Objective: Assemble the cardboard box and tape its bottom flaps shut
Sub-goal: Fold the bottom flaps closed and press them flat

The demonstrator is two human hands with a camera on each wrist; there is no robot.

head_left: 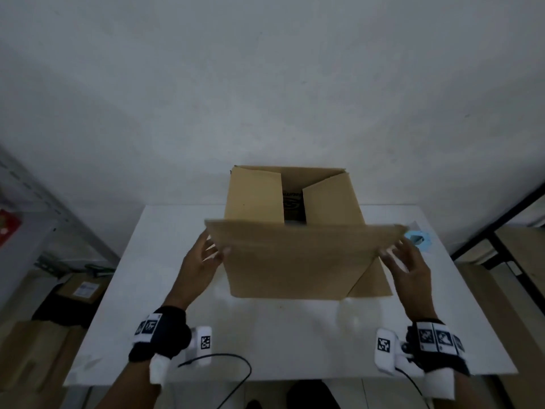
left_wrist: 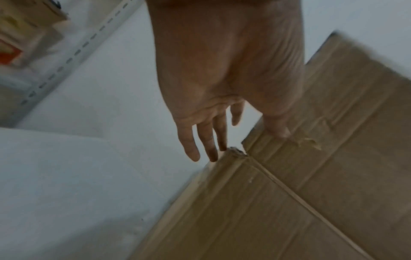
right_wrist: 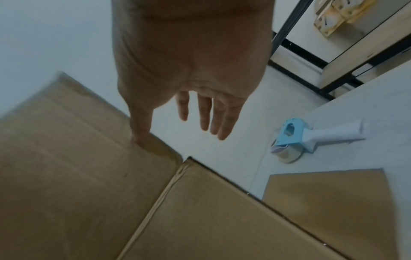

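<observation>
A brown cardboard box (head_left: 259, 196) stands upright on the white table (head_left: 295, 335). Its two side flaps are folded inward over the top, leaving a gap between them. The near long flap (head_left: 300, 258) is lifted and tilted toward me. My left hand (head_left: 206, 255) is at the flap's left corner, thumb (left_wrist: 278, 130) on the cardboard and fingers (left_wrist: 206, 139) straight past the edge. My right hand (head_left: 407, 258) mirrors it at the right corner, thumb (right_wrist: 138, 135) on the flap and fingers (right_wrist: 206, 112) straight. A blue and white tape dispenser (right_wrist: 295, 139) lies on the table to the right (head_left: 417, 239).
A lower flap (right_wrist: 322, 193) of the box lies flat on the table at the right. A grey slotted shelf post (head_left: 44, 202) and cardboard boxes (head_left: 79, 290) are to the left on the floor. A black-framed rack (head_left: 501, 231) stands at the right. A cable (head_left: 230, 361) hangs at the table's near edge.
</observation>
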